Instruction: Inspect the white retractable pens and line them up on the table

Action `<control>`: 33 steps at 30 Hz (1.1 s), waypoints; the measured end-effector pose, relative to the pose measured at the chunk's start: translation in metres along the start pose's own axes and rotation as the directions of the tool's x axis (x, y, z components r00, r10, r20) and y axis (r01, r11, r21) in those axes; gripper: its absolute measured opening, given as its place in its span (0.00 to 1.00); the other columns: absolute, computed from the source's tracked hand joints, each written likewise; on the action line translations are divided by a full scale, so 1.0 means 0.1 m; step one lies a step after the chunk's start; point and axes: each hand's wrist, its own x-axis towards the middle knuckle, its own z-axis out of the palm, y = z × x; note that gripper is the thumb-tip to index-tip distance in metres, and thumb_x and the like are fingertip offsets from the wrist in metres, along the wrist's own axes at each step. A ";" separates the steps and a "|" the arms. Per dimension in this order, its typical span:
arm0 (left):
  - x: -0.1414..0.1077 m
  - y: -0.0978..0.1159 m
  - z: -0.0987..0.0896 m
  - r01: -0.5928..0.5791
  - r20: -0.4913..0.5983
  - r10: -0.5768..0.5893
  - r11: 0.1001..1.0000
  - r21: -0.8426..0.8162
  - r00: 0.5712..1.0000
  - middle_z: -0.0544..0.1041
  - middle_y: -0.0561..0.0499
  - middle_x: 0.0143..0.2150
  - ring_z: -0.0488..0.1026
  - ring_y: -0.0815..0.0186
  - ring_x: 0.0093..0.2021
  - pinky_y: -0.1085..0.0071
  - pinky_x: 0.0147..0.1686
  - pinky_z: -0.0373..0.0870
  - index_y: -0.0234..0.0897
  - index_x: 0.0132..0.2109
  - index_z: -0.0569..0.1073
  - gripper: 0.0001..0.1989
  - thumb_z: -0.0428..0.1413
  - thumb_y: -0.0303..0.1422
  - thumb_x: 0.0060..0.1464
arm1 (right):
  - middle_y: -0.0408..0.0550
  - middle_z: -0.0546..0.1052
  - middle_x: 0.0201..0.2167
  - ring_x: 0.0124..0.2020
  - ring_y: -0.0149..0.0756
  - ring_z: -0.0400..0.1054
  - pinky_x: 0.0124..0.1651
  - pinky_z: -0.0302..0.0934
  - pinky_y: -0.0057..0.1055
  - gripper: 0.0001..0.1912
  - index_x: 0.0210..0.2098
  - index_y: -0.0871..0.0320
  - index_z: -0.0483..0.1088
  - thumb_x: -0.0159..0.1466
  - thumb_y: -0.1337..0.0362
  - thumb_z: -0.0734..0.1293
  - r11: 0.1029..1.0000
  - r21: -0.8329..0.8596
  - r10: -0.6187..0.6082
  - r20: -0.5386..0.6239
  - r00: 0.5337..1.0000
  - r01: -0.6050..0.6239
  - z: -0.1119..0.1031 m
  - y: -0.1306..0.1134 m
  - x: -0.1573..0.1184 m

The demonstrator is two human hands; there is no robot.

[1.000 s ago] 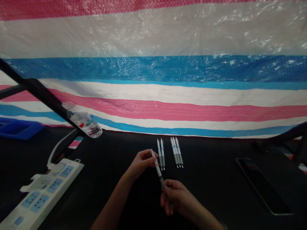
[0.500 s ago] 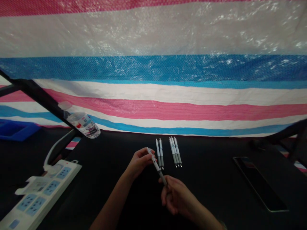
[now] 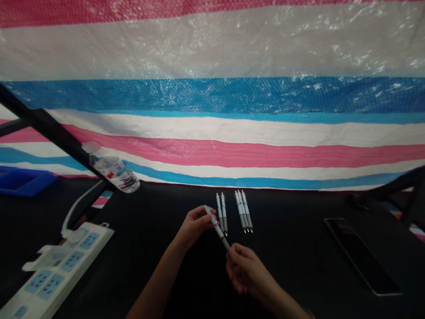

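At the bottom of the frame, right of centre, the right hand (image 3: pixel 245 268) pinches the gray lower end of a white-and-gray pen (image 3: pixel 217 229) between thumb and forefinger, the other fingers curled in below. The pen slants from the centre of the frame up and to the left, held above the black surface (image 3: pixel 295 270). Its white upper end is grasped by the fingers of the left hand (image 3: pixel 195 226), just left of centre.

In the lower left corner lies a white power strip (image 3: pixel 56 283) with light-blue sockets and a small red light near its far end; a plug sits there, its white cable (image 3: pixel 73 208) curving up. At the lower right a dark phone (image 3: pixel 361 257) lies at a slant, screen upward.

Just beyond the left hand, two matching pens (image 3: pixel 224 215) lie side by side, gray ends toward the bottom of the frame. A little right of them, three more pens (image 3: pixel 243 210) lie close together, pointing the same way.

Farther off, left of centre, is a clear bottle (image 3: pixel 119 173) beside a slanting black bar (image 3: pixel 63 135). A blue tray (image 3: pixel 36 186) sits at the left edge. Behind everything, a striped sheet (image 3: pixel 212 153) in pink, white and blue fills the upper frame.
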 end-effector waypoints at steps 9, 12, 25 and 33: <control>-0.02 0.03 0.04 0.008 -0.015 -0.008 1.000 -0.004 1.000 0.79 0.49 0.31 0.78 0.64 0.31 0.69 0.35 0.75 0.31 0.37 0.79 0.14 0.70 0.33 0.43 | 0.41 0.75 0.23 0.10 0.24 0.64 0.10 0.44 0.18 0.27 0.30 0.57 0.60 0.53 0.42 0.73 0.998 -0.039 -0.041 -0.044 0.998 0.039 -0.02 0.02 0.00; -0.02 0.03 0.05 0.000 -0.016 0.000 1.000 0.003 1.000 0.79 0.48 0.31 0.78 0.64 0.31 0.70 0.35 0.75 0.31 0.37 0.79 0.14 0.70 0.33 0.43 | 0.44 0.75 0.22 0.12 0.26 0.65 0.11 0.47 0.18 0.30 0.34 0.60 0.65 0.57 0.37 0.67 1.000 0.008 -0.011 -0.036 0.999 0.012 -0.02 0.03 0.00; -0.02 0.03 0.05 0.006 -0.041 -0.005 1.000 0.015 0.999 0.79 0.49 0.30 0.78 0.65 0.31 0.71 0.35 0.75 0.31 0.36 0.80 0.14 0.70 0.33 0.42 | 0.46 0.77 0.27 0.11 0.26 0.66 0.11 0.50 0.19 0.31 0.35 0.61 0.66 0.55 0.36 0.67 0.980 -0.172 -0.114 -0.064 0.991 0.102 -0.03 0.03 0.02; -0.03 0.01 0.08 0.006 0.015 -0.006 1.000 0.023 1.000 0.79 0.47 0.32 0.78 0.64 0.33 0.68 0.38 0.74 0.31 0.38 0.80 0.13 0.69 0.34 0.46 | 0.43 0.71 0.12 0.07 0.26 0.58 0.10 0.41 0.19 0.31 0.27 0.59 0.64 0.55 0.35 0.66 0.999 -0.035 0.023 0.070 0.997 -0.021 -0.11 0.08 0.05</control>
